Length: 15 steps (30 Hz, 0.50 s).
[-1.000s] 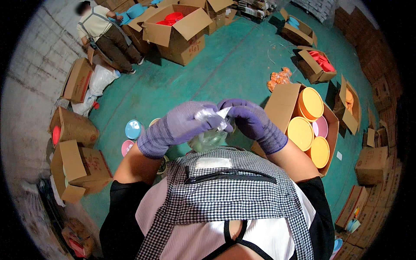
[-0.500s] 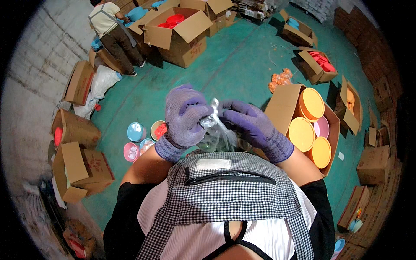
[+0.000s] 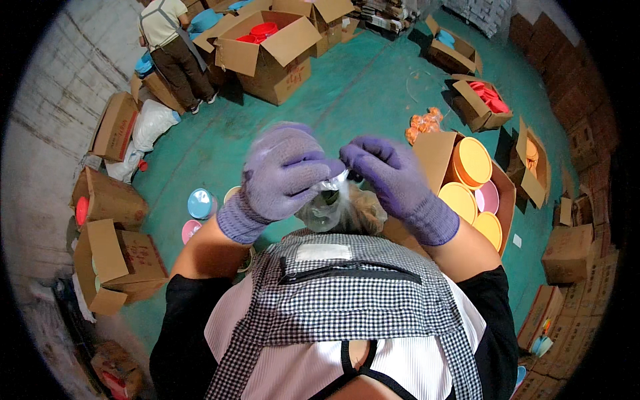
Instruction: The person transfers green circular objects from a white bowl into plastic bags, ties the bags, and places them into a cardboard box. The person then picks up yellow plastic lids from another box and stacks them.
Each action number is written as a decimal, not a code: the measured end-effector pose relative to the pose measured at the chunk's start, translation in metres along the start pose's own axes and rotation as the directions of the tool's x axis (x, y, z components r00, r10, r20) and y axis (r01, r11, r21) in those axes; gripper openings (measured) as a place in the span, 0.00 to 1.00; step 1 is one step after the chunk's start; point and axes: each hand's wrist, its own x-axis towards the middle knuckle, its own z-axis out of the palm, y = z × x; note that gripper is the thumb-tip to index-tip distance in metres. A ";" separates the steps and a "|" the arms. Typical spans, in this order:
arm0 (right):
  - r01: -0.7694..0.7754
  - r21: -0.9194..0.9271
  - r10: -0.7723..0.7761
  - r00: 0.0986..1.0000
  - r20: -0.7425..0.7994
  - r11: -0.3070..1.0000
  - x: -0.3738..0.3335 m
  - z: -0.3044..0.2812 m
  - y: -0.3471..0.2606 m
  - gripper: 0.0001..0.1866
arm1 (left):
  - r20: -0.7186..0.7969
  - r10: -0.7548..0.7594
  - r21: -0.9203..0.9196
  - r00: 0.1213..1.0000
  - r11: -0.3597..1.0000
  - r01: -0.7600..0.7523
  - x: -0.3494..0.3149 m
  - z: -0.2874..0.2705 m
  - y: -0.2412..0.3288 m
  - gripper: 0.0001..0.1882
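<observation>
Both hands wear purple knit gloves and are raised before my chest. The neck of a clear plastic bag (image 3: 323,215) is bunched between them, its body hanging in front of my checked apron (image 3: 347,293). My left hand (image 3: 281,175) is closed, with the gathered plastic pinched at its fingertips. My right hand (image 3: 400,183) has its fingers pressed together at the other side of the bag's neck. What lies inside the bag is hard to make out; something dark green shows through it.
Right of me stands an open carton (image 3: 433,153) of yellow-lidded tubs (image 3: 473,163). Orange bagged items (image 3: 425,125) lie beyond it. On the floor at left are a blue tub (image 3: 200,203) and a pink tub (image 3: 191,230). A person (image 3: 175,50) stands among cartons at the far left.
My left hand has turned, its back now more in view, and the fingertips of both hands have come closer together over the bag's neck. The far person has straightened up.
</observation>
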 end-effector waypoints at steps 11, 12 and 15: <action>-0.065 0.025 0.069 0.934 -0.350 0.998 -0.025 -0.038 0.098 0.11 | 0.041 -0.852 -0.370 0.521 0.472 0.801 -0.140 0.035 0.010 0.14; -0.048 0.209 0.116 0.938 -0.327 0.977 -0.021 -0.033 0.096 0.12 | 0.100 -0.801 -0.369 0.591 0.522 0.769 -0.136 0.039 0.008 0.15; 0.166 0.226 -0.101 0.956 -0.275 0.960 0.001 -0.017 0.099 0.13 | 0.363 -0.759 -0.637 0.540 0.221 0.739 -0.086 0.042 0.015 0.14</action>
